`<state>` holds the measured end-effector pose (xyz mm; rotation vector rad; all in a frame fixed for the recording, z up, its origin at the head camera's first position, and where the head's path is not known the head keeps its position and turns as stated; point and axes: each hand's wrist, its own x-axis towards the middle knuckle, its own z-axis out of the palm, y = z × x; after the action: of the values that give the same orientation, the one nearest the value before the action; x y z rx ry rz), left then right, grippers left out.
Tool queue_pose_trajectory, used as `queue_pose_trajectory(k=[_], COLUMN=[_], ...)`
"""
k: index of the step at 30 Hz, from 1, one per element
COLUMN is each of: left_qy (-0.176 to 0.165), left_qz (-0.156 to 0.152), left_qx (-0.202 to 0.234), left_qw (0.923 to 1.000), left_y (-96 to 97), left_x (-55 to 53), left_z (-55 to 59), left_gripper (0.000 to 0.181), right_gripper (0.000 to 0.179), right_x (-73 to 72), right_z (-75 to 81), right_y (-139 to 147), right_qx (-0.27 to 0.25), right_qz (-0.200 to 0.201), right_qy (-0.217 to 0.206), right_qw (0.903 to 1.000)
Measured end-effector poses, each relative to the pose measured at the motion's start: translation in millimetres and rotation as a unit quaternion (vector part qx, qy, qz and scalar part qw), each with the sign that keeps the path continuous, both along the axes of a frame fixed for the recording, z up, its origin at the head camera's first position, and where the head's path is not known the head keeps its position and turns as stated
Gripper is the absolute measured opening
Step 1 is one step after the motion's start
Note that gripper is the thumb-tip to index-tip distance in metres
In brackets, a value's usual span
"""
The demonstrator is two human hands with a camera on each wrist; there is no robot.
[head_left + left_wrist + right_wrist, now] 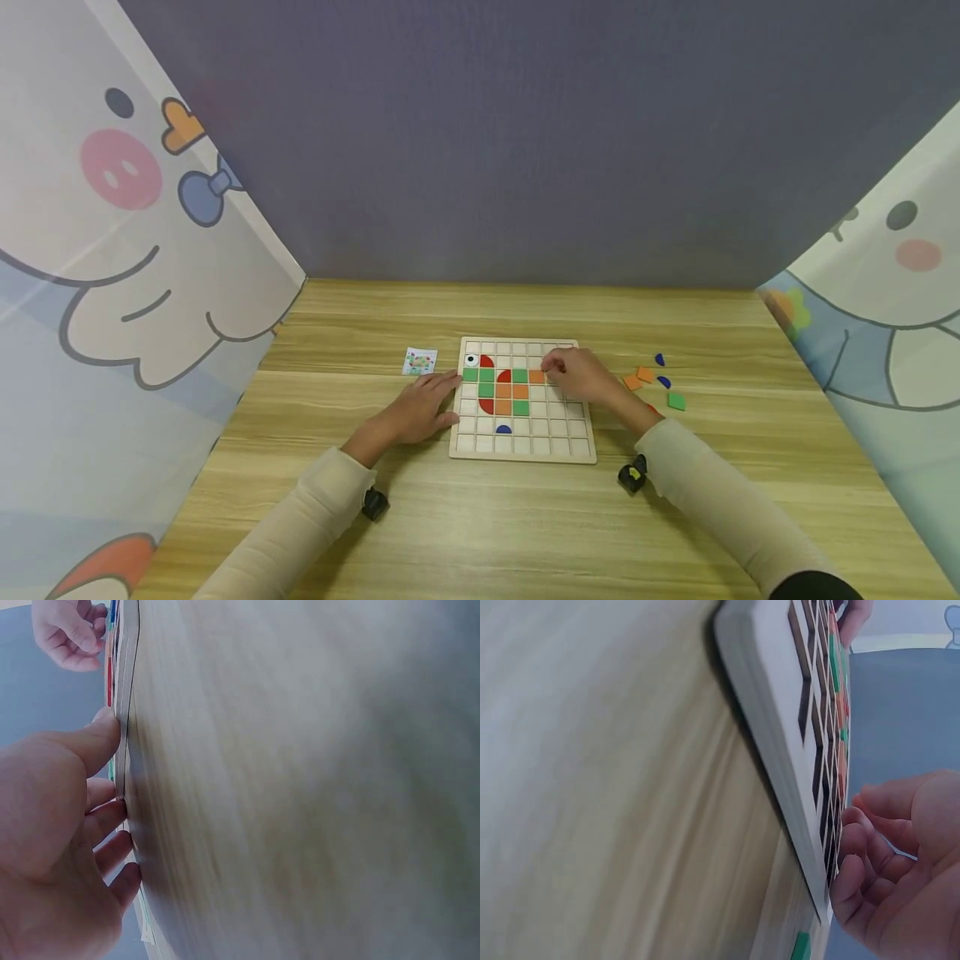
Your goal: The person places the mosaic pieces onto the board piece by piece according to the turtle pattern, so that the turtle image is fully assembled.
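Left panel point(112, 250): white, printed with a cartoon figure.

Left sleeve point(300, 517): cream; black wrist device point(375, 504) at its cuff.

Picture card point(419, 361): one, small, multicoloured print, flat on the wood-grain tabletop point(525, 533), near the board's left side.

Left hand point(420, 408): grip apart, thumb spread from the straight fingers; touches the board's left edge.

Grid board point(541, 442): one, pale wood, square cells, flat on the tabletop between the two hands. Contents as follows.
– Eye tile point(470, 360): one, upper left, black dot on white.
– Green tiles point(486, 389): five, left and middle columns.
– Red quarter-round tiles point(487, 407): three; one right of the eye tile, one lower and farther right, one in the lowest row of the coloured cluster.
– Blue half-disc point(504, 429): one, below the cluster, apart from it.
– Orange square tiles point(520, 390): four; three adjoining, one at the cluster's right end beside the right hand's fingertips.

Right hand point(576, 373): over the board's right half; fingers curled, thumb and forefinger tips together; cannot tell whether a piece is pinched between them.

Loose pieces, right of the board, on the tabletop: orange pieces point(645, 374); red piece point(651, 407), mostly hidden by the forearm; two blue half-discs point(664, 382); green piece point(677, 401).

Right sleeve point(720, 500): cream.

Right panel point(907, 275): cartoon print.
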<state>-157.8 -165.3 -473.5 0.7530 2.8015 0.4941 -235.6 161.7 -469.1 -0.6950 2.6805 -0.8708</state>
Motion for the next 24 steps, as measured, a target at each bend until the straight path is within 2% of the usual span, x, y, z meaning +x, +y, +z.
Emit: queue_pose_trajectory(k=[10, 17, 24], left_qy=[-0.008, -0.001, 0.000], left_qz=[0.007, 0.004, 0.002], left_qx=[-0.009, -0.006, -0.004], left_qw=[0.9999, 1.0000, 1.0000], left_y=[1.4, 0.8, 1.1], left_x=[-0.4, -0.2, -0.1], left_z=[1.8, 0.7, 0.3], left_gripper=[0.068, 0.067, 0.067], right_gripper=[0.019, 0.021, 0.019], right_x=[1.9, 4.5, 4.4], right_z=[-1.8, 0.2, -1.5], right_y=[20, 36, 56], right_qx=[-0.006, -0.019, -0.010], right_qz=[-0.014, -0.026, -0.028], right_qy=[-0.003, -0.008, 0.005], right_qw=[0.9999, 0.9994, 0.9995])
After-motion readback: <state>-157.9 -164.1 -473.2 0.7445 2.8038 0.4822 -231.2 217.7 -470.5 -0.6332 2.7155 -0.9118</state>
